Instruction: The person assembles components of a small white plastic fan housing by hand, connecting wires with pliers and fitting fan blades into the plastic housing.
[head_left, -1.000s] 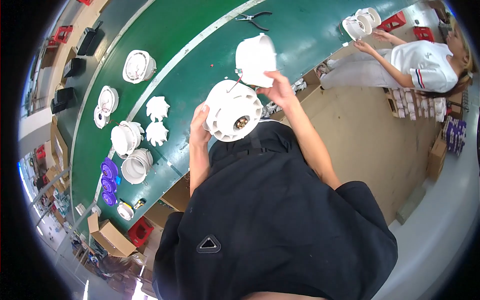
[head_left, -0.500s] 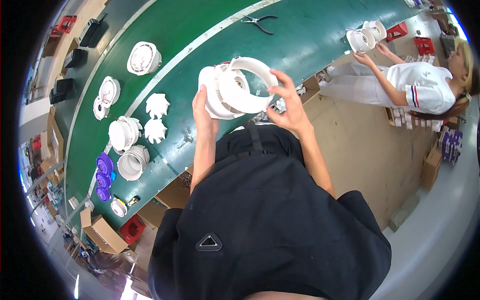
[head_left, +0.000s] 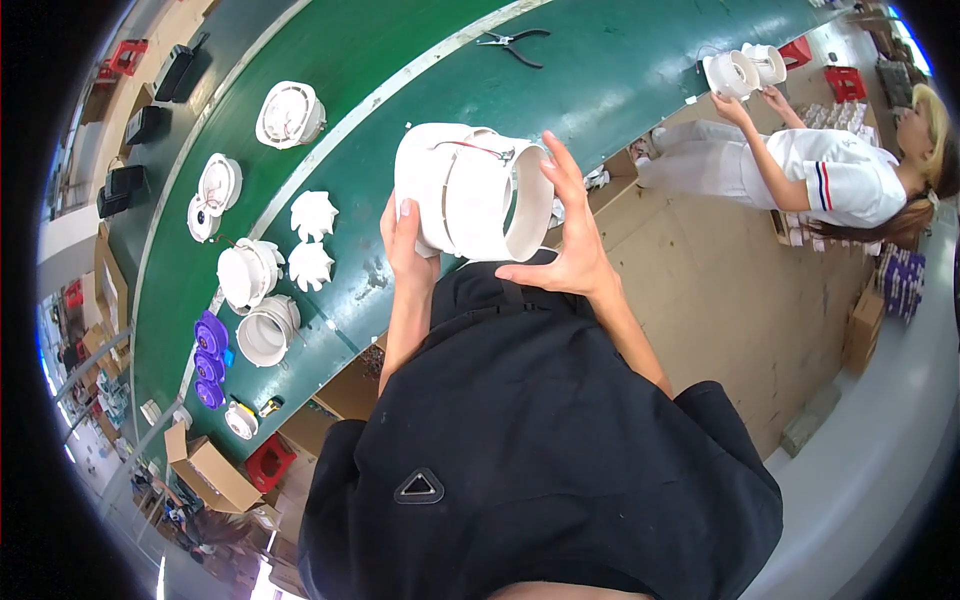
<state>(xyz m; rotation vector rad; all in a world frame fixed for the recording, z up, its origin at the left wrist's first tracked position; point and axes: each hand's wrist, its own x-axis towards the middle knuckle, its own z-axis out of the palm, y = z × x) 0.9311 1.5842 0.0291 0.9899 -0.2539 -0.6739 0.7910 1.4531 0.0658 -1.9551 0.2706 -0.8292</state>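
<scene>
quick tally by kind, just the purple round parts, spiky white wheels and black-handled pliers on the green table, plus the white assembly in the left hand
Purple round parts: 3
Spiky white wheels: 2
Black-handled pliers: 1
White assembly in the left hand: 1
Total: 7

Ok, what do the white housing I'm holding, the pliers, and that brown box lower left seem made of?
White housing: probably moulded plastic, smooth and slightly glossy, with thin walls. Pliers: likely metal, judging by the silvery tips; the dark handles could be plastic or rubber. Brown box: seemingly cardboard, matt with folded flaps.
</scene>
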